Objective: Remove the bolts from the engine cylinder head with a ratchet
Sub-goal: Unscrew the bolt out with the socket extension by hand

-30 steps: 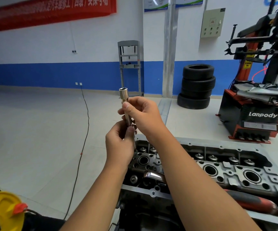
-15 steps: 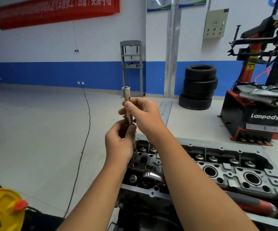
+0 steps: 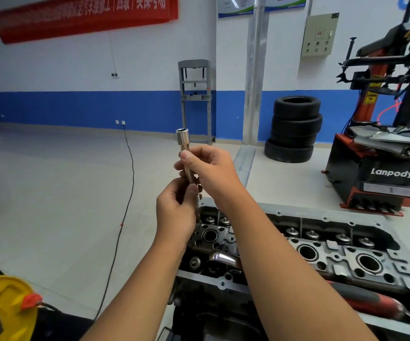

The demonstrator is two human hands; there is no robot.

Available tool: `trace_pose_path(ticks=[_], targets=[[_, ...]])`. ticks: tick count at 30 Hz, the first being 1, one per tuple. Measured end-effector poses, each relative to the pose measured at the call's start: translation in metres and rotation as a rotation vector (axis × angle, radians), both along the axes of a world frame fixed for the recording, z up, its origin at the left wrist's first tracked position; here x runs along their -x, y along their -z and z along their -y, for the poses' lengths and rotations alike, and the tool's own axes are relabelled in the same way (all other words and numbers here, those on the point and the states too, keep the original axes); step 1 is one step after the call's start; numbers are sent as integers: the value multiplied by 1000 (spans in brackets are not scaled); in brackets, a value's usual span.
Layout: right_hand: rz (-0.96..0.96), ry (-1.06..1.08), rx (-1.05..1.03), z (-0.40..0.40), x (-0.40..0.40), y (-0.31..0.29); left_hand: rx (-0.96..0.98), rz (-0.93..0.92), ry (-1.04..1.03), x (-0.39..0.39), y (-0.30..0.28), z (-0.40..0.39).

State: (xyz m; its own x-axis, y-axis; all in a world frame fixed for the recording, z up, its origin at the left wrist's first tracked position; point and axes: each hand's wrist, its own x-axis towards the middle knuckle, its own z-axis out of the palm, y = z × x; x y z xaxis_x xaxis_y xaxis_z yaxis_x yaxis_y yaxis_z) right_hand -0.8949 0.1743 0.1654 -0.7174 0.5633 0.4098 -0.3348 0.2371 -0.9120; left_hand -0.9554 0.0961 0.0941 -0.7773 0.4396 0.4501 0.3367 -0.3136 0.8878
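Observation:
A long chrome socket point(image 3: 183, 137) on a slim shaft stands upright in front of me, its open end up. My right hand point(image 3: 213, 173) pinches the shaft just under the socket. Below that, my left hand point(image 3: 174, 212) grips the shaft's lower part, and a thin dark end pokes out beneath it. Both hands hover above the left end of the engine cylinder head point(image 3: 334, 254). A ratchet lies on the head, its chrome head point(image 3: 221, 258) partly hidden by my right forearm and its red and black handle point(image 3: 371, 301) at the lower right.
A stack of tyres point(image 3: 295, 129) and a red tyre changer point(image 3: 381, 173) stand behind the engine. A black cable point(image 3: 127, 193) runs across the floor on the left. A yellow object point(image 3: 2, 306) sits at the bottom left corner.
Both hands keep the same hold on the socket shaft. Only the view has drifted slightly.

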Motion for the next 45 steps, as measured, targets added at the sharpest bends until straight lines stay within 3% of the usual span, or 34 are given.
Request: trace_pose_path(ticks=[5,10,19,26,34,45], targets=[[5,19,-11,0,0,4,2,39,-79,4,3,0],[35,3,-26,0,3,3,-35,159,94,2,-2,1],[12,50,14,-3,3,4,-13,56,-15,5,3,1],[22,39,-7,-1,5,3,26,76,97,1,1,-2],[-4,84,-5,-2,5,2,-21,72,-65,7,4,-1],[-5,80,-50,-2,4,1,-14,80,44,3,2,-3]])
